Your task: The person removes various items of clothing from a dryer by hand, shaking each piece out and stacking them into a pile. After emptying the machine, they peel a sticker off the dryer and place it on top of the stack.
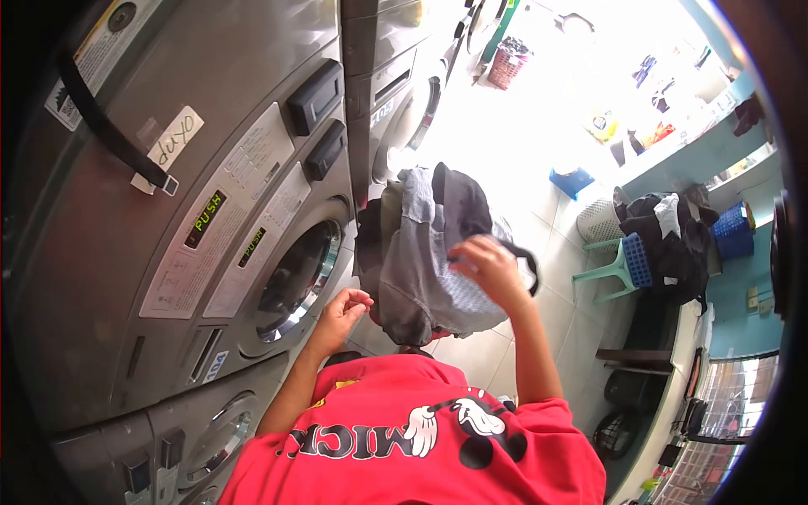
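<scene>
A heaped pile of clothes (417, 265), mostly grey with dark pieces, rises in front of me. On its far side lies a black garment (463, 202). My right hand (488, 265) is over the pile's right side with fingers curled in, closed around something dark. A black strap-like loop (532, 268) curves out beside that wrist; what it belongs to is hidden. Left of the pile, my left hand (341, 316) is raised with its fingers curled together and nothing visible in them. Whatever holds up the pile is mostly covered; a little red shows at its lower edge.
Stacked grey machines (244, 210) with round doors line the left side. On the right, dark clothes (673, 236) are heaped over a blue basket (637, 261) and a pale green stool (619, 269). A pink basket (508, 66) stands far ahead on the tiled floor (547, 311).
</scene>
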{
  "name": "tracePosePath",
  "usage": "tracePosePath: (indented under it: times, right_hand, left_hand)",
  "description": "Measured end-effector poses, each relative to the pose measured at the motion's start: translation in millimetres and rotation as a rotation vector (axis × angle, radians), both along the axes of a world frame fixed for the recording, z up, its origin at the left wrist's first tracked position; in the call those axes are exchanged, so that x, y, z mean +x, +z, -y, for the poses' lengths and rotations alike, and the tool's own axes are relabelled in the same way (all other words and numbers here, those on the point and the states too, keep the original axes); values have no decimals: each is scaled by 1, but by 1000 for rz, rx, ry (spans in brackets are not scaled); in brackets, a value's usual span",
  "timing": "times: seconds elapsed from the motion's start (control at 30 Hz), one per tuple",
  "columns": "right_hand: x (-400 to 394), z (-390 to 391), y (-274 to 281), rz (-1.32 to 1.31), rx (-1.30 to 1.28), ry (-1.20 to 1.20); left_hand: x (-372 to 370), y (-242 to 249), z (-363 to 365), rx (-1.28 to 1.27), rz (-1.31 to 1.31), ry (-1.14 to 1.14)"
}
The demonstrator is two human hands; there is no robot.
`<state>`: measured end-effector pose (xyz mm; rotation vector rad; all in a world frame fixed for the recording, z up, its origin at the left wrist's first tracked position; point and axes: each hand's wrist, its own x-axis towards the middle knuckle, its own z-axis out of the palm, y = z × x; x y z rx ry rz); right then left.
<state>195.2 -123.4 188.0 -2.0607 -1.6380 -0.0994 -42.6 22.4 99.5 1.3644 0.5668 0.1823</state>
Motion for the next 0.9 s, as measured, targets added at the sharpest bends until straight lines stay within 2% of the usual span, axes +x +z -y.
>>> tracePosePath:
  times: [0.07,0.13,0.2,0.33,0.43,0.53,0.67,0.73,0.8,0.83,0.87,0.9]
  right_hand:
    - [-18,-7,-2,-338,-201,81]
    - [-27,-25,11,-416,-235,69]
    - [-29,-50,30,-295,93,100]
    - [-64,-102,109,-367,381,3]
    - [-96,-143,155,-378,572,124]
    - [-137,-183,194,-350,615,239]
    - [-191,-236,217,-38,622,87]
    - [-196,-246,225,-61,669,74]
    - [-189,-257,231,-244,623,41]
    - [-187,-262,237,-25,789,53]
    - [-183,-265,249,-18,794,61]
    - [-179,-267,269,184,928,144]
  left_hand:
    - [-6,-1,-8,0,7,-8]
    - [-14,0,-16,0,9,-16]
    - [-19,3,-25,4,63,11]
    - [-37,6,-39,101,141,36]
    - [-52,0,-45,-1,253,62]
    - [-68,22,-46,1,242,80]
    - [-82,41,-46,81,290,97]
    - [-89,50,-45,97,322,110]
    - [-92,56,-44,93,305,129]
    - [-92,56,-44,98,313,134]
    - [-92,56,-43,104,312,127]
    - [-89,57,-42,110,315,119]
